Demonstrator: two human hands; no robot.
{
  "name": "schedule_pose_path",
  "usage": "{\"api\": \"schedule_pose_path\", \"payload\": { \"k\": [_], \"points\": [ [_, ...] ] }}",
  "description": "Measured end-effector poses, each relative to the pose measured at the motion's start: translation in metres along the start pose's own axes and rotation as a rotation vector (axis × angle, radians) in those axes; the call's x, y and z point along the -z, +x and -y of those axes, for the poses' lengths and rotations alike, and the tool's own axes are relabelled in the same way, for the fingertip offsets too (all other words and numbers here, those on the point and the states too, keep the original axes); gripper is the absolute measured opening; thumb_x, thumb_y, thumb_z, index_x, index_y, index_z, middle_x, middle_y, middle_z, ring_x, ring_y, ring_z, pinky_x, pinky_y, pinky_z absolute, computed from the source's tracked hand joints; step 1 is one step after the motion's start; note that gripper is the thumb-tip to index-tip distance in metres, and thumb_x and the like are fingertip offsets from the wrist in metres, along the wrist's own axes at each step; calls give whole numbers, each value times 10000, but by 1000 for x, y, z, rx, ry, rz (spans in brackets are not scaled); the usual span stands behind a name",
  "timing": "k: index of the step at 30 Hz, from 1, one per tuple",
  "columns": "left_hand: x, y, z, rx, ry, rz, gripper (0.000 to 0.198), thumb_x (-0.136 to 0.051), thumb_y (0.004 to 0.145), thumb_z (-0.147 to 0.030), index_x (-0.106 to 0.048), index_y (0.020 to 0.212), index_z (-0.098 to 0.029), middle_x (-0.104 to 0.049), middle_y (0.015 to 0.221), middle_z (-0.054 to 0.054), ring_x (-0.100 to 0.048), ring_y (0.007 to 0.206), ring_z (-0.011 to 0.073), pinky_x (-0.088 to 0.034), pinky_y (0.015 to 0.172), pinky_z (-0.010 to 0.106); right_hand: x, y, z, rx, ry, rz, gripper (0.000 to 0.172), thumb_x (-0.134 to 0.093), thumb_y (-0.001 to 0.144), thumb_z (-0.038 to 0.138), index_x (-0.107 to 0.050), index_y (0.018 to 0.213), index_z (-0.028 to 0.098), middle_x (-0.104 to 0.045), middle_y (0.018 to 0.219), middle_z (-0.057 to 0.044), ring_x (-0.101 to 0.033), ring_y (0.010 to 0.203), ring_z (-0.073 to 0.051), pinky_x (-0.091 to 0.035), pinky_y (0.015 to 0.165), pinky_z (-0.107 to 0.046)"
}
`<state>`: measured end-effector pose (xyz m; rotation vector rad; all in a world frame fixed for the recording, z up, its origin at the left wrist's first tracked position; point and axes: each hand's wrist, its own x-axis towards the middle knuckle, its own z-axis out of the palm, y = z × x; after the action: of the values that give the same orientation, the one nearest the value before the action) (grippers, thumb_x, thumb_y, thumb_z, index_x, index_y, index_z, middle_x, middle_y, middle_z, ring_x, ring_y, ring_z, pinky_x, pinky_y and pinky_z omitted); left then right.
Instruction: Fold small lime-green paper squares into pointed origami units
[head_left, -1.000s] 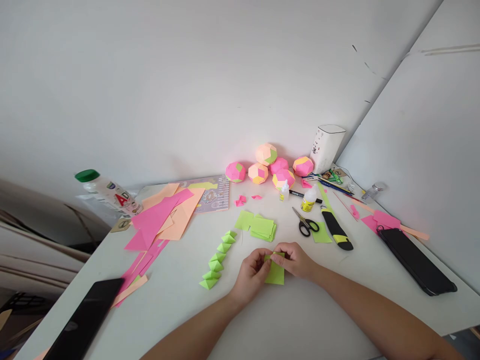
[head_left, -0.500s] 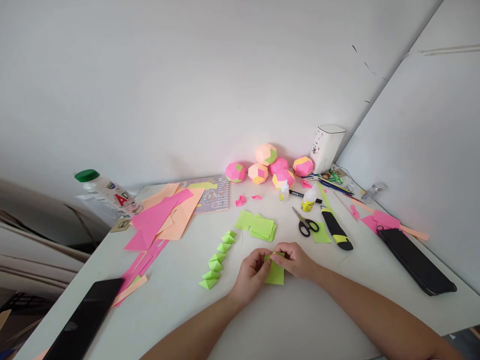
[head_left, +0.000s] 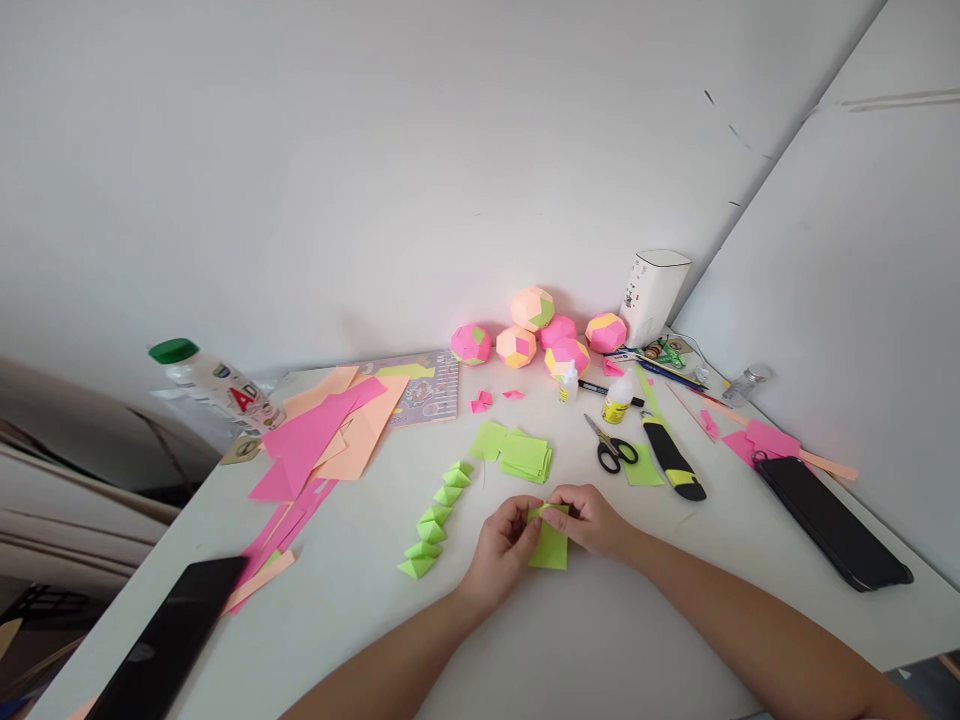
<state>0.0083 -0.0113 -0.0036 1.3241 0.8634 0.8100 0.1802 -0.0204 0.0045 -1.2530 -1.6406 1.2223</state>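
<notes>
A small green paper square (head_left: 552,545) lies on the white table (head_left: 600,640), pinched at its top edge by both hands. My left hand (head_left: 504,548) grips its left side with fingers curled; my right hand (head_left: 589,518) pinches the top right corner. Left of my hands runs a row of several folded green paper pieces (head_left: 435,520). Just beyond my hands sits a stack of green paper squares (head_left: 517,452).
Pink and peach paper sheets (head_left: 330,435) lie at left, and a bottle with a green cap (head_left: 214,380). Several paper balls (head_left: 536,335) sit by the wall. Scissors (head_left: 611,445), a utility knife (head_left: 671,462) and glue bottles (head_left: 616,398) are right. Black phones lie at right (head_left: 832,520) and bottom left (head_left: 169,640).
</notes>
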Motion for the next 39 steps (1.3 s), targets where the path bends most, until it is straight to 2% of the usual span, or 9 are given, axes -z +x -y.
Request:
{"api": "schedule_pose_path", "payload": {
  "k": [6, 15, 17, 19, 21, 24, 33, 37, 39],
  "points": [
    [-1, 0, -1, 2, -26, -10, 312, -557, 804, -420, -524, 985, -168, -429, 691, -30, -410, 634, 107, -355, 589, 225, 0, 0, -1, -4, 0, 3, 282, -565, 811, 393, -536, 692, 140, -384, 553, 44, -313, 500, -76, -243, 455, -201],
    [0, 0, 1, 21, -53, -21, 412, -523, 822, -468, -461, 1115, -185, -277, 572, -87, -289, 490, 78, -255, 470, 195, 0, -1, -1, -22, 71, 0, 307, -499, 857, 421, -538, 729, 145, -383, 583, 36, -314, 527, -88, -261, 482, -213],
    [0, 0, 1, 37, -78, -13, 415, -525, 820, -469, -463, 1119, -187, -307, 563, -87, -309, 479, 76, -260, 461, 191, 0, -1, -1, -27, 89, 2, 305, -510, 851, 429, -539, 738, 147, -377, 583, 39, -312, 529, -88, -262, 484, -212],
    [-1, 0, -1, 43, -128, 7, 385, -531, 821, -453, -479, 1094, -187, -415, 598, -63, -398, 522, 86, -318, 491, 194, 1, 0, 0, -30, 105, 7, 308, -514, 848, 436, -542, 746, 147, -373, 582, 41, -312, 528, -86, -264, 484, -211],
    [-2, 0, -3, 40, -187, 36, 337, -538, 824, -429, -498, 1052, -184, -544, 714, -11, -505, 638, 113, -396, 579, 217, 1, 0, 1, -29, 114, 1, 313, -517, 845, 441, -551, 747, 146, -380, 586, 38, -322, 533, -87, -273, 488, -211],
    [-3, 0, -7, 41, -221, 36, 302, -549, 818, -425, -520, 986, -175, -623, 849, 40, -574, 768, 153, -441, 677, 257, 1, 0, 3, -50, 147, 2, 319, -531, 835, 450, -571, 766, 141, -398, 595, 34, -347, 540, -89, -296, 495, -211],
    [-2, 2, -8, 67, -289, -38, 291, -570, 799, -448, -516, 893, -178, -641, 845, 29, -600, 780, 160, -458, 655, 259, 1, -2, 5, -108, 327, 8, 278, -501, 856, 410, -594, 901, 152, -530, 706, -8, -496, 630, -123, -410, 552, -227],
    [-3, 2, -6, 82, -328, -76, 283, -558, 808, -452, -487, 887, -190, -633, 862, 19, -601, 728, 142, -441, 562, 225, 1, -1, 2, -127, 402, -3, 236, -461, 855, 300, -532, 1042, 176, -539, 700, 3, -512, 607, -125, -421, 557, -241],
    [-3, 2, -6, 100, -321, -93, 295, -547, 811, -466, -479, 902, -193, -631, 883, 23, -600, 705, 139, -427, 518, 211, 1, -2, 1, -111, 429, -3, 297, -471, 817, 230, -479, 1111, 193, -542, 710, 12, -506, 586, -119, -425, 556, -243]
  ]
}}
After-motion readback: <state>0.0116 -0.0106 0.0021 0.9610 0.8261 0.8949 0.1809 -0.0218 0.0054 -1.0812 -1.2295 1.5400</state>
